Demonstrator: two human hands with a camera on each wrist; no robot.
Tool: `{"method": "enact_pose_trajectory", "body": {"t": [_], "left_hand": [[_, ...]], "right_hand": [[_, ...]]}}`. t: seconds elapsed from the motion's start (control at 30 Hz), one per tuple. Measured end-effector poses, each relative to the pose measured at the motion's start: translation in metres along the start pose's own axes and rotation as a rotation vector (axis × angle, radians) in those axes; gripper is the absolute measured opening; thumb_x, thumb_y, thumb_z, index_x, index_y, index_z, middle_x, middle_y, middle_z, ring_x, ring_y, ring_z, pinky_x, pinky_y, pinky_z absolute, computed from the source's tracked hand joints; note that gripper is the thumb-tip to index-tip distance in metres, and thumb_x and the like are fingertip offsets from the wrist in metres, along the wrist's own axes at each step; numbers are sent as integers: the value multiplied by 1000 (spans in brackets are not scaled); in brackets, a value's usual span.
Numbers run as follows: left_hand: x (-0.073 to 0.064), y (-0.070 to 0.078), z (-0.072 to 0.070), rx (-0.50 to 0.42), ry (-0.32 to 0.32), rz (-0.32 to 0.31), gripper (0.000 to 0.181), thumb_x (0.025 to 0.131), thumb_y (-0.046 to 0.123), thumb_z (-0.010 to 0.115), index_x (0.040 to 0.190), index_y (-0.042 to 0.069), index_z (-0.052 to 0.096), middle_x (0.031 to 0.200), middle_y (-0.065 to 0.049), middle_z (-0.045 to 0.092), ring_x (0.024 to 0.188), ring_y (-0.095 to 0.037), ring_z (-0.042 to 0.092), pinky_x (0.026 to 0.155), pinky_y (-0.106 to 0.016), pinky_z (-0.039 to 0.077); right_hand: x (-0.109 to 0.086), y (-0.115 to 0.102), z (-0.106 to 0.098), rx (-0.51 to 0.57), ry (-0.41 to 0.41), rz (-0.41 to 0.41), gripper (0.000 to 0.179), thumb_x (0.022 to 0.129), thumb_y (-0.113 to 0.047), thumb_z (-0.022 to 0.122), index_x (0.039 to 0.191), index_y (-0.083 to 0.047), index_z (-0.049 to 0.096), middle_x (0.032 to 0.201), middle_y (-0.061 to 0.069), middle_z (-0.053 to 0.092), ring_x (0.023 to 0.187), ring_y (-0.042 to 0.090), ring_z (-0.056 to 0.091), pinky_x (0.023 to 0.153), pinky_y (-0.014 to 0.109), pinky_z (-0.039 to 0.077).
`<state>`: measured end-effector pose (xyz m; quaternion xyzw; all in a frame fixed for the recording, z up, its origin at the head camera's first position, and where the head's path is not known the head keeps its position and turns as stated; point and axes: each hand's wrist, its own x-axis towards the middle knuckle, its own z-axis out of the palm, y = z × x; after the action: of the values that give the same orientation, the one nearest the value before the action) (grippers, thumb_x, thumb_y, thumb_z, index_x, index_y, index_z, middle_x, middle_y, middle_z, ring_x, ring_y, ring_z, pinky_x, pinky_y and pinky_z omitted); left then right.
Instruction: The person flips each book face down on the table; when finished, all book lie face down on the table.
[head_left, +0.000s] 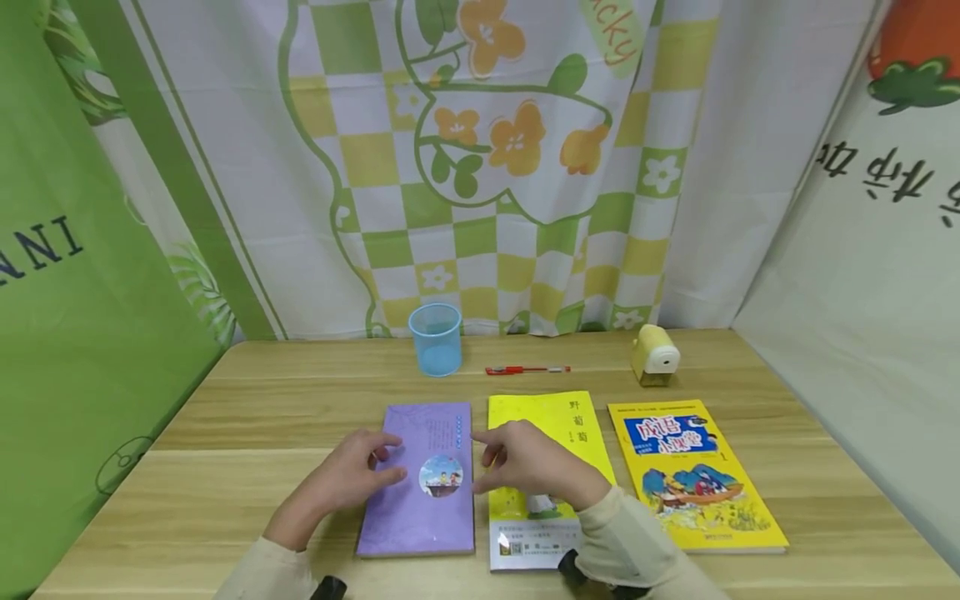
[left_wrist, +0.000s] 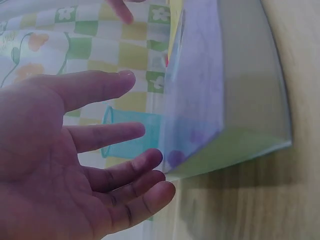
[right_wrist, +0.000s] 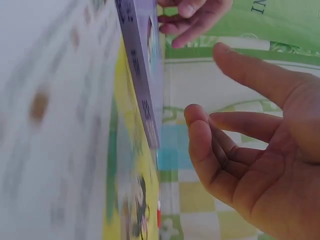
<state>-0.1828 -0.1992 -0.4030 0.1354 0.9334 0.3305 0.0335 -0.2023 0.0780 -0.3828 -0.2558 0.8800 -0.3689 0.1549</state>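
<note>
A thick purple book (head_left: pixel 420 529) with a round picture on its cover lies flat on the table. My left hand (head_left: pixel 348 475) hovers over its left side, fingers spread and holding nothing. In the left wrist view, the fingertips of my left hand (left_wrist: pixel 100 165) are close to the purple book's corner (left_wrist: pixel 195 90). My right hand (head_left: pixel 532 462) is by the book's right edge, above a yellow book (head_left: pixel 536 546) beside it. The right wrist view shows my right hand (right_wrist: pixel 260 145) with thumb and fingers apart, facing the purple book's spine (right_wrist: pixel 137 75), nothing between them.
Another yellow book (head_left: pixel 705 479) with a blue title panel lies at the right. Behind the books are a blue cup (head_left: pixel 437 346), a red pen (head_left: pixel 527 369) and a yellow pencil sharpener (head_left: pixel 655 358). Patterned curtains (head_left: pixel 510 275) border the table's back.
</note>
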Motion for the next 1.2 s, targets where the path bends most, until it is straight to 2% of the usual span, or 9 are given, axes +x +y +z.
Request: {"method": "enact_pose_trajectory", "body": {"t": [0.13, 0.33, 0.47, 0.6, 0.8, 1.0, 1.2], "left_hand": [[-1, 6, -1, 30, 3, 6, 45, 83, 19, 81, 121, -1, 68, 100, -12, 67, 91, -21, 58, 79, -37, 50], [3, 13, 4, 35, -17, 102, 45, 86, 21, 78, 121, -4, 67, 101, -12, 67, 92, -21, 57, 80, -33, 47], [7, 21, 9, 22, -41, 135, 46, 87, 22, 77, 123, -3, 66, 102, -12, 65, 95, -23, 57, 80, -31, 47], [13, 33, 16, -15, -65, 151, 46, 88, 22, 76, 126, -2, 65, 107, -14, 63, 99, -26, 58, 83, -34, 49], [28, 50, 31, -33, -121, 199, 45, 89, 19, 74, 127, -4, 65, 111, -18, 65, 95, -25, 58, 81, -37, 49], [40, 63, 40, -65, -158, 225, 46, 91, 16, 73, 129, -7, 62, 113, -22, 64, 92, -25, 59, 78, -35, 49], [42, 66, 43, -74, -160, 210, 47, 91, 16, 73, 131, -6, 61, 113, -22, 63, 93, -27, 60, 78, -36, 50]], "right_hand": [[-10, 5, -14, -21, 57, 12, 66, 83, -22, 84, 139, -1, 59, 94, 1, 69, 83, 12, 62, 70, 25, 53], [-28, 20, -30, -98, 125, 54, 68, 84, -25, 83, 141, 1, 56, 92, 1, 67, 80, 9, 61, 68, 23, 52], [-39, 33, -41, -111, 157, 121, 69, 84, -27, 83, 142, 0, 55, 95, 1, 68, 82, 9, 61, 70, 26, 51], [-50, 47, -51, -104, 186, 176, 70, 83, -27, 83, 142, -1, 55, 98, 3, 68, 85, 11, 61, 71, 28, 52], [-66, 62, -64, -94, 203, 188, 72, 84, -26, 83, 144, 0, 53, 100, 5, 67, 87, 14, 61, 74, 31, 53], [-71, 69, -70, -78, 211, 198, 75, 84, -25, 82, 146, 2, 49, 100, 6, 66, 87, 15, 60, 70, 30, 51], [-68, 71, -71, -79, 205, 210, 75, 84, -25, 83, 145, 3, 50, 99, 5, 66, 86, 15, 59, 71, 30, 51]]}}
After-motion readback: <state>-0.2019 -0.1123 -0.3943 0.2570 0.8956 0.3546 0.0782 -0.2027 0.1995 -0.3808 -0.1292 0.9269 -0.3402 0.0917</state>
